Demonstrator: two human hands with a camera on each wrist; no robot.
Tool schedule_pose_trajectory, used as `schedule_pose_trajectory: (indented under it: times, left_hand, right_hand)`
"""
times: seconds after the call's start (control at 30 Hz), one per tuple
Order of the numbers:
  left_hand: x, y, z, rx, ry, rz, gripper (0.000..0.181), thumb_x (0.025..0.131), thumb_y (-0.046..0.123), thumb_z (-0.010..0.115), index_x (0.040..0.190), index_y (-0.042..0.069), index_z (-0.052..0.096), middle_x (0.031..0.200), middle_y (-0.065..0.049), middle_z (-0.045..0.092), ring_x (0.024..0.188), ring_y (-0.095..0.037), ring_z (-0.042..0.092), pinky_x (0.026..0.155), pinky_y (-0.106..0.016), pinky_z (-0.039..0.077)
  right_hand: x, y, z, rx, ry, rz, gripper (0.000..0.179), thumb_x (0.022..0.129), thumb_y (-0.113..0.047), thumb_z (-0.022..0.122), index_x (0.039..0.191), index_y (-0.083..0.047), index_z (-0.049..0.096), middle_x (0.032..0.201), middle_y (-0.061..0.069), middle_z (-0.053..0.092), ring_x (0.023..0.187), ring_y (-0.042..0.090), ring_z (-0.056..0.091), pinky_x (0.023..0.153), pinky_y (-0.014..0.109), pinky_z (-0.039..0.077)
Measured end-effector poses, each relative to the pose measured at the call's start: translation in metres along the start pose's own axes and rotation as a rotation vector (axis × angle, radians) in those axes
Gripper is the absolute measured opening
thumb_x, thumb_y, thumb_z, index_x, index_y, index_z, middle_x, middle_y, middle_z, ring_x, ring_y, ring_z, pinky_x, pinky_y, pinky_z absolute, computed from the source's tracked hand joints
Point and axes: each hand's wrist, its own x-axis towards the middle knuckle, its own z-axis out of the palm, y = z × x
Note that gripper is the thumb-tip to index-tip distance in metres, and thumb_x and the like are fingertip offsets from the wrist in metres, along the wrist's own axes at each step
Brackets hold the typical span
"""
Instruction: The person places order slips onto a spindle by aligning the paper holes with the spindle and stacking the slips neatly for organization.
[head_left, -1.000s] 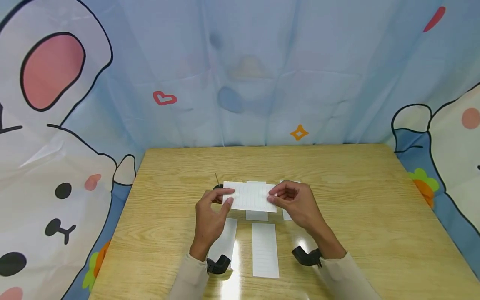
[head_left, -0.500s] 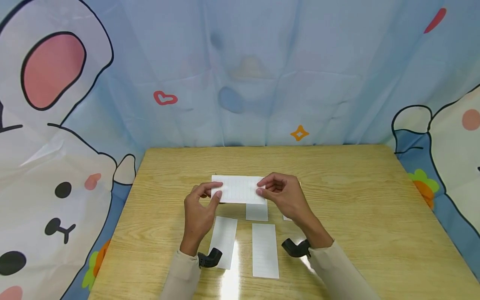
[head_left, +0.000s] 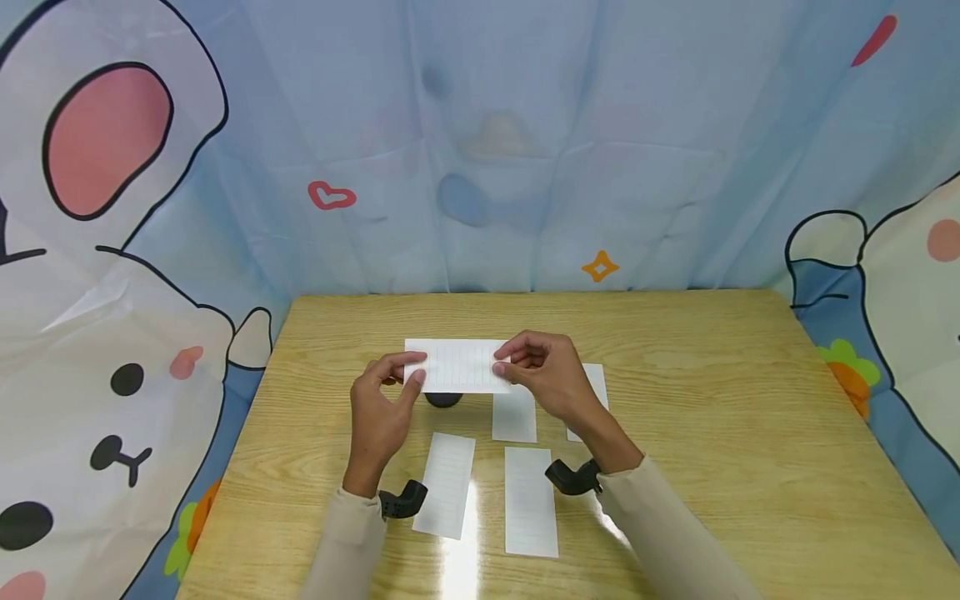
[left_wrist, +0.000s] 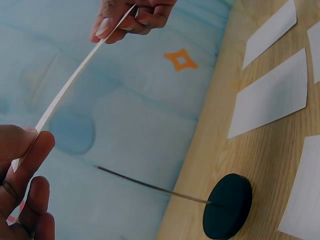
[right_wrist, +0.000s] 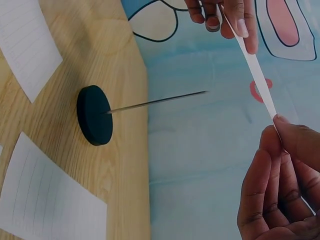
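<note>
A lined white paper slip [head_left: 459, 367] is stretched sideways between both hands, raised off the table. My left hand [head_left: 379, 412] pinches its left end between thumb and fingers; my right hand [head_left: 551, 379] pinches the right end the same way. Below and behind the slip stands a bill spike with a round black base [head_left: 443, 400]; the slip covers its rod in the head view. Both wrist views show the thin metal rod [left_wrist: 150, 185] rising from the base, its tip apart from the slip, which appears nearly edge-on there.
Several more lined paper slips lie on the wooden table [head_left: 720, 433]: one front left [head_left: 446, 487], one front middle [head_left: 531, 500], one behind it [head_left: 514, 418] and one at the right [head_left: 597, 387], partly behind my right arm. A patterned curtain [head_left: 660, 150] hangs beyond the table's far edge.
Both hands have carried the slip leftward and upward in the head view, from over the middle back slip to over the spike. The slips on the table have stayed put.
</note>
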Motion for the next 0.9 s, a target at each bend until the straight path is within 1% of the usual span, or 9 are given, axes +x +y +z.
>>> schedule_pose_trajectory:
  times: [0.07,0.17,0.23,0.3,0.4,0.47,0.6,0.8,0.9]
  left_hand:
    - [0.002,-0.001,-0.003,-0.001,-0.003,0.000,0.018,0.097,0.006,0.077,0.112,0.012,0.082,0.085,-0.011,0.063,0.091,-0.019,0.057,0.093,-0.044,0.048]
    - [0.006,-0.003,-0.007,0.000,-0.009,0.008,0.017,0.098,0.007,0.076,0.113,0.012,0.081,0.086,-0.012,0.063,0.090,-0.020,0.056,0.093,-0.042,0.048]
    - [0.009,-0.005,-0.010,0.004,-0.017,0.015,0.017,0.098,0.008,0.076,0.114,0.012,0.081,0.087,-0.012,0.063,0.090,-0.020,0.056,0.093,-0.042,0.048]
    - [0.011,-0.006,-0.013,0.019,-0.021,0.019,0.018,0.098,0.009,0.076,0.115,0.012,0.081,0.088,-0.012,0.062,0.090,-0.020,0.056,0.092,-0.040,0.048]
    - [0.015,-0.008,-0.016,0.035,-0.022,0.025,0.019,0.099,0.009,0.075,0.116,0.012,0.081,0.088,-0.012,0.062,0.090,-0.020,0.057,0.092,-0.039,0.048]
    - [0.018,-0.010,-0.018,0.041,-0.021,0.026,0.019,0.099,0.009,0.075,0.117,0.011,0.081,0.089,-0.012,0.063,0.091,-0.020,0.057,0.091,-0.036,0.048]
    - [0.023,-0.013,-0.021,0.037,-0.025,0.023,0.019,0.099,0.009,0.075,0.117,0.012,0.080,0.088,-0.012,0.064,0.090,-0.019,0.059,0.090,-0.036,0.049]
    - [0.028,-0.017,-0.026,0.018,-0.039,0.000,0.019,0.099,0.009,0.075,0.117,0.011,0.080,0.089,-0.009,0.061,0.089,-0.018,0.056,0.092,-0.040,0.050]
    - [0.031,-0.018,-0.028,0.008,-0.045,-0.012,0.019,0.099,0.010,0.075,0.117,0.011,0.080,0.090,-0.010,0.059,0.089,-0.019,0.055,0.092,-0.040,0.049]
  right_hand:
    - [0.004,0.000,0.002,0.007,-0.005,0.009,0.014,0.092,-0.013,0.084,0.104,-0.007,0.078,0.091,0.008,0.074,0.080,0.038,0.069,0.068,0.026,0.056]
    - [0.009,-0.001,0.005,0.017,-0.013,0.016,0.014,0.093,-0.014,0.084,0.104,-0.007,0.078,0.090,0.010,0.074,0.083,0.045,0.068,0.069,0.026,0.056]
    - [0.013,-0.001,0.008,0.020,-0.015,0.020,0.014,0.093,-0.014,0.084,0.103,-0.007,0.078,0.090,0.011,0.073,0.079,0.038,0.069,0.069,0.026,0.056]
    - [0.016,-0.001,0.010,0.026,-0.017,0.023,0.014,0.093,-0.013,0.084,0.104,-0.006,0.078,0.090,0.012,0.072,0.077,0.031,0.070,0.070,0.026,0.057]
    - [0.022,-0.001,0.014,0.032,-0.015,0.033,0.014,0.092,-0.012,0.084,0.104,-0.005,0.078,0.090,0.011,0.073,0.073,0.018,0.069,0.070,0.026,0.058]
    - [0.026,0.000,0.016,0.034,-0.012,0.034,0.015,0.092,-0.011,0.084,0.104,-0.005,0.079,0.090,0.010,0.073,0.073,0.018,0.069,0.070,0.027,0.058]
    - [0.031,0.002,0.019,0.039,-0.015,0.041,0.015,0.092,-0.011,0.084,0.104,-0.005,0.078,0.090,0.008,0.073,0.073,0.020,0.069,0.070,0.027,0.058]
    - [0.036,0.004,0.023,0.048,-0.021,0.036,0.015,0.092,-0.010,0.083,0.104,-0.004,0.078,0.090,0.007,0.073,0.075,0.022,0.070,0.071,0.027,0.058]
    - [0.039,0.006,0.026,0.054,-0.021,0.035,0.016,0.092,-0.010,0.084,0.105,-0.002,0.078,0.090,0.006,0.073,0.076,0.022,0.070,0.072,0.026,0.058]
